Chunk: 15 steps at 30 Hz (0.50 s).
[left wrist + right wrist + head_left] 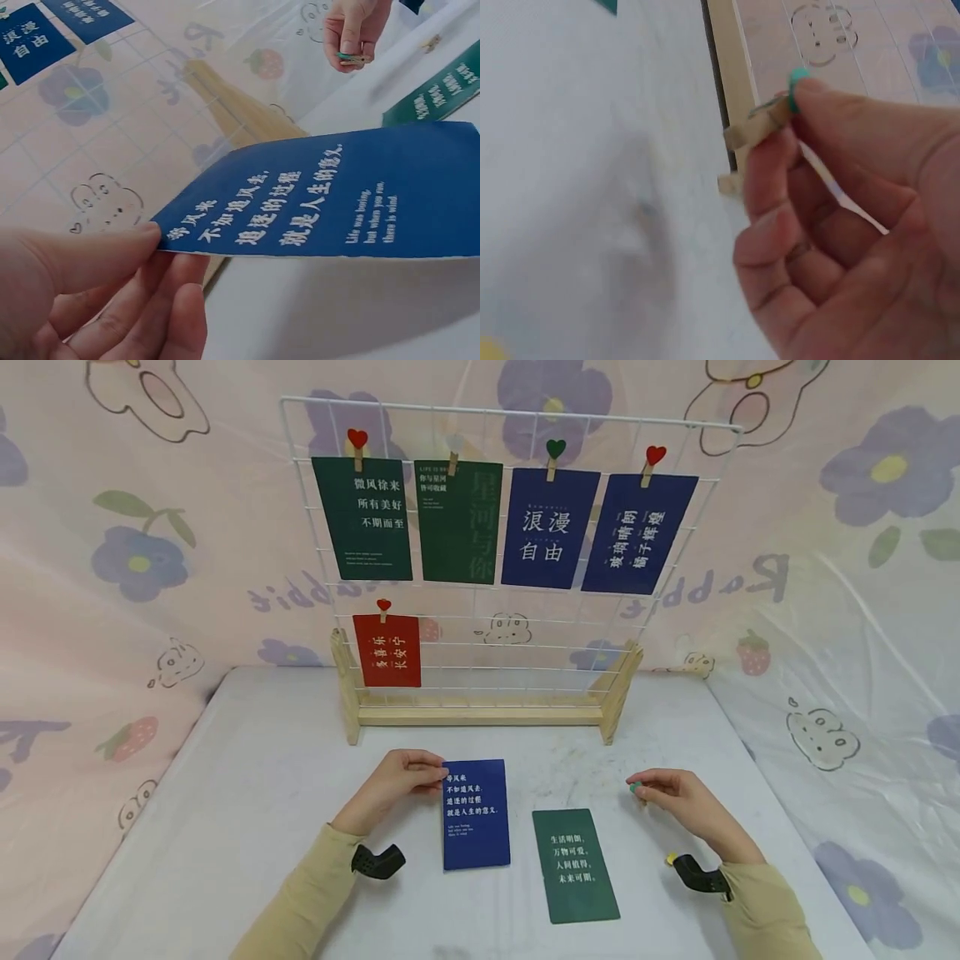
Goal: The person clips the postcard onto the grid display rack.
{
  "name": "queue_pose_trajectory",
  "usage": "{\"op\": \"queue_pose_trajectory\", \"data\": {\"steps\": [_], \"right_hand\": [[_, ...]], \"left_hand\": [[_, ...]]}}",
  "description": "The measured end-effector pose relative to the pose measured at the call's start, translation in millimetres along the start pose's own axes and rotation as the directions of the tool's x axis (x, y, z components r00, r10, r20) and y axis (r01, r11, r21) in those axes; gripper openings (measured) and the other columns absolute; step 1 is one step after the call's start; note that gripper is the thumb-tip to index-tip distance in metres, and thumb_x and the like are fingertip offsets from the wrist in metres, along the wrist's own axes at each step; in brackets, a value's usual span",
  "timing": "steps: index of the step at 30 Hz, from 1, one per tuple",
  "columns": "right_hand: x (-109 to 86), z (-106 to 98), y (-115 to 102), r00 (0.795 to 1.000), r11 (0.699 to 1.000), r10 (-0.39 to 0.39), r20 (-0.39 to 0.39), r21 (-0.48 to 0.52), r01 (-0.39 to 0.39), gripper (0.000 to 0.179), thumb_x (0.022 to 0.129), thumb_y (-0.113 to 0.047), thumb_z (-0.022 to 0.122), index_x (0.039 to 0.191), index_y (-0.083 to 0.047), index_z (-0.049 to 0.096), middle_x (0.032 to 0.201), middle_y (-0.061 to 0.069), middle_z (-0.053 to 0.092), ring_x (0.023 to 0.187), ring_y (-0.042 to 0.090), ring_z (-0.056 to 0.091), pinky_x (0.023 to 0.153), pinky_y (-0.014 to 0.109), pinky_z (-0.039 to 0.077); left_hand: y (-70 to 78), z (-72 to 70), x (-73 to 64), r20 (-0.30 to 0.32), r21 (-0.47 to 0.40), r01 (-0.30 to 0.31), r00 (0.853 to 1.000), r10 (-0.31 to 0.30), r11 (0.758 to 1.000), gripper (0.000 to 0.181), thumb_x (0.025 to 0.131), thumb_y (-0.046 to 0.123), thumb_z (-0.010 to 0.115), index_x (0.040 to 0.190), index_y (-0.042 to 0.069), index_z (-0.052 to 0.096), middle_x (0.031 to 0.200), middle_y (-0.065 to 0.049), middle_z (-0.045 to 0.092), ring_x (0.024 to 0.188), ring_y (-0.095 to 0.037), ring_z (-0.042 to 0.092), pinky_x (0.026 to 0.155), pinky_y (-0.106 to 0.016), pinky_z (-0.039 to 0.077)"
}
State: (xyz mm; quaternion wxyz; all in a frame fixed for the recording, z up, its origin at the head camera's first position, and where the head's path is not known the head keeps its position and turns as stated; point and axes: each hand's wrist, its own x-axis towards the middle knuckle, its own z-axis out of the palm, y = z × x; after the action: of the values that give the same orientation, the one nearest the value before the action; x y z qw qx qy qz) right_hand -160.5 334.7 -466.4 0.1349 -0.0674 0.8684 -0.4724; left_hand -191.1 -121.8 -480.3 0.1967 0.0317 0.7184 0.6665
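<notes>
My left hand (397, 781) pinches the upper left edge of a blue card (476, 818) printed with white Chinese text. Seen from the left wrist, the thumb lies on the card's face with fingers beneath, and the card is raised at a tilt. Further right, my right hand (686, 802) holds a small wooden clothespin (761, 126) with a teal-green end between thumb and fingers, above the table. Between the two hands a green card (576, 868) lies on the white table.
Behind stands a white wire rack (480, 643) on a wooden base (480, 717). Clothespins with hearts hold two green cards (367, 539), two blue cards (550, 531) and a red card (387, 652) on it. A small yellow piece (670, 859) shows beside the right wrist camera (699, 874).
</notes>
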Motion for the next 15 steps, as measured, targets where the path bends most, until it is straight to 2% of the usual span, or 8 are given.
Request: {"op": "queue_pose_trajectory", "data": {"steps": [9, 15], "right_hand": [[19.7, 6.1, -22.4, 0.997, 0.996, -0.076, 0.004, 0.041, 0.075, 0.04, 0.094, -0.026, 0.063, 0.119, 0.005, 0.06, 0.112, 0.022, 0.064, 0.095, 0.017, 0.064, 0.086, 0.042, 0.051], [31.9, 11.9, -42.1, 0.99, 0.991, -0.123, 0.071, 0.063, 0.119, 0.036, 0.094, -0.021, 0.062, 0.119, 0.006, 0.059, 0.111, 0.019, 0.065, 0.098, 0.021, 0.065, 0.088, 0.044, 0.05]], "left_hand": [[15.8, -4.6, 0.8, -0.058, -0.012, -0.038, 0.998, 0.037, 0.999, 0.028, 0.087, 0.014, 0.071, 0.108, -0.003, 0.065, 0.097, -0.011, 0.069, 0.085, -0.022, 0.066, 0.082, -0.037, 0.055], [25.6, -5.1, -0.2, -0.081, -0.016, -0.049, 0.996, 0.047, 0.999, 0.028, 0.088, 0.015, 0.071, 0.109, -0.002, 0.066, 0.099, -0.011, 0.069, 0.088, -0.022, 0.066, 0.082, -0.034, 0.055]]}}
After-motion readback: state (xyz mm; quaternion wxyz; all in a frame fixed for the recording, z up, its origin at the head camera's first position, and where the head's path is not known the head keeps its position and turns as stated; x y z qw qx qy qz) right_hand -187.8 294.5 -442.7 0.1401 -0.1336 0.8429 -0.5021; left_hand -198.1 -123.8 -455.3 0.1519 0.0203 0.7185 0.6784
